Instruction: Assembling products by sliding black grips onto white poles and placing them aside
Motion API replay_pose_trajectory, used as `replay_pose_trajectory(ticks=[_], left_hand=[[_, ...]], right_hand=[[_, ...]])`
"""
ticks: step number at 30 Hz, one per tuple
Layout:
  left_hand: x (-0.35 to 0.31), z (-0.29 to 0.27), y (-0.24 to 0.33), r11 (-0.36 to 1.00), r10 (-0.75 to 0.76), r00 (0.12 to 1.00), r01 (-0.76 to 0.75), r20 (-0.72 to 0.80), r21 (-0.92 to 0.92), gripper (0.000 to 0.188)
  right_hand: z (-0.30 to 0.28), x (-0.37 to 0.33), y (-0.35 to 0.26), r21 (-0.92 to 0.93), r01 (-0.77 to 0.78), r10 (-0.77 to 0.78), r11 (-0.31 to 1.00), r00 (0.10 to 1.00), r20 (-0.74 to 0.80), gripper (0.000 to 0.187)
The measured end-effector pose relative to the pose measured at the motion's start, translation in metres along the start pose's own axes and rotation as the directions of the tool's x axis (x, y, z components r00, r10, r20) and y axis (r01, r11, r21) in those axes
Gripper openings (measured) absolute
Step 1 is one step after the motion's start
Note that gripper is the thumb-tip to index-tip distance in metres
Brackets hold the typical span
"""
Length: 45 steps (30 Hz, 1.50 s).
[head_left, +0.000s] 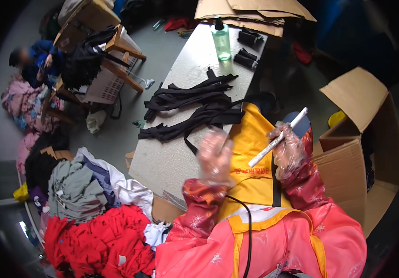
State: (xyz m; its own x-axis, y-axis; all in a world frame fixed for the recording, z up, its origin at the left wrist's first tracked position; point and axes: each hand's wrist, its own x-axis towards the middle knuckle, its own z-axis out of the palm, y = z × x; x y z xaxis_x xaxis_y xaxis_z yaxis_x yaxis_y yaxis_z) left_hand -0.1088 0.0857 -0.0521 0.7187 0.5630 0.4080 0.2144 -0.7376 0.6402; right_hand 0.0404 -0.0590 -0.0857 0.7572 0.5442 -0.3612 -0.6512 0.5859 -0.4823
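Note:
My right hand, in a clear plastic glove, grips a slim white stick that slants over my lap. Its upper end points away to the right. My left hand, gloved the same way, is over the right edge of the grey table; motion smears its fingers. Just beyond it lie black cloth strips in loose bundles, and one strip trails down beside this hand. A yellow apron covers my lap, and a black cord hangs down my front.
A green pump bottle and black rolls stand at the table's far end, near flattened cardboard. An open carton is at my right. Red cloth and grey cloth are heaped at left. Another person sits far left.

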Motion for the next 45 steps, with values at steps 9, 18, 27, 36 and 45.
replay_pose_trajectory(ticks=[9, 18, 27, 36, 45], left_hand=[[-0.005, -0.018, -0.085, 0.704, -0.51, 0.836, 0.541, -0.203, 0.46, 0.043], [0.015, -0.024, 0.021, 0.517, -0.709, 0.696, 0.625, 0.116, -0.585, 0.01], [-0.048, 0.046, 0.076, 0.957, -0.01, 0.872, 0.15, 0.489, -0.248, 0.018], [-0.013, 0.067, 0.061, 0.186, -0.345, 0.621, 0.78, 0.704, -0.597, 0.028], [0.009, 0.071, 0.074, -0.053, -0.351, 0.678, 0.674, 0.646, -0.737, 0.023]], right_hand=[[-0.013, -0.039, 0.01, -0.128, -0.12, 0.113, 0.985, 0.992, -0.065, 0.025], [0.021, -0.057, -0.008, -0.479, -0.3, 0.326, 0.825, 0.945, -0.029, 0.04], [0.005, -0.017, -0.041, -0.7, -0.077, 0.192, 0.71, 0.978, 0.087, 0.037], [-0.011, -0.034, -0.054, -0.651, 0.042, 0.017, 0.758, 0.996, 0.084, 0.035], [-0.021, -0.038, -0.032, -0.72, 0.084, -0.066, 0.689, 0.996, 0.053, 0.025]])
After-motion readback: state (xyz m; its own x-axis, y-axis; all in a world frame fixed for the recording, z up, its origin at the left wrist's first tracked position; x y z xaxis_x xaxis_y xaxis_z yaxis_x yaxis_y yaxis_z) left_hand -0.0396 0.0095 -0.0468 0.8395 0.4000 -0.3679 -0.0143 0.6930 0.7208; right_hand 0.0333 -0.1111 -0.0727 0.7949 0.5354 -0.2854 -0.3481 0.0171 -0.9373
